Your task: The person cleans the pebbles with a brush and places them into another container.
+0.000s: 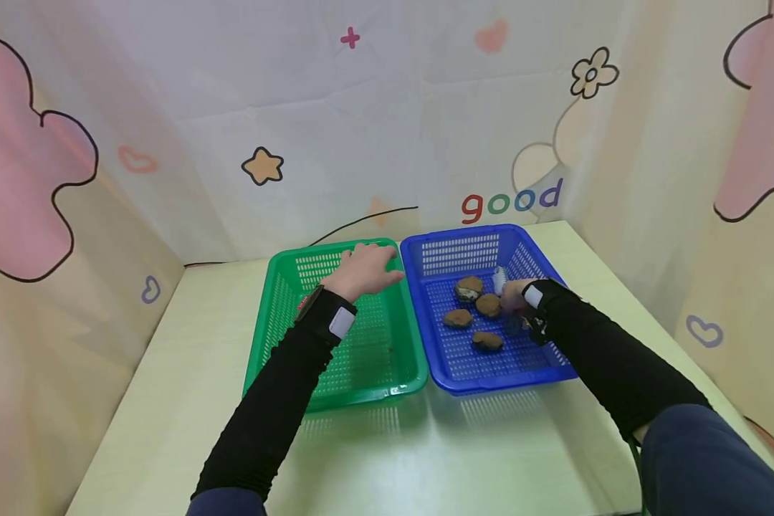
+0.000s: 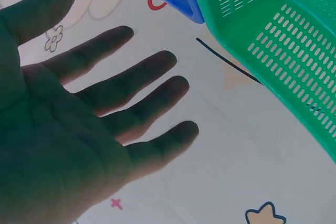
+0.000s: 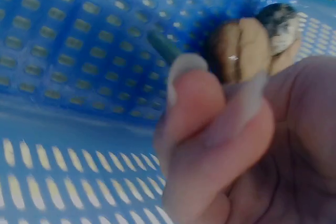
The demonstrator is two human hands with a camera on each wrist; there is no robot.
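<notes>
My left hand [image 1: 365, 271] hovers over the green basket [image 1: 377, 393], holding nothing. In the left wrist view its fingers [image 2: 139, 77] are spread and fairly straight. My right hand [image 1: 517, 294] is down inside the blue basket [image 1: 454, 383], at its right side. The right wrist view shows its fingers [image 3: 210, 124] curled, with a blurred dark green tip [image 3: 163, 46] just beyond them; whether they grip it is unclear. A small white ridged thing [image 1: 499, 278] shows beside the right hand. Left of that hand lie several brown stone-like lumps [image 1: 488, 306], some with dark or whitish undersides.
Both baskets stand side by side on a pale table [image 1: 168, 401]. A small red thing [image 1: 302, 302] shows in the green basket beside the left wrist, mostly hidden. A printed curtain [image 1: 335, 93] hangs behind and at both sides.
</notes>
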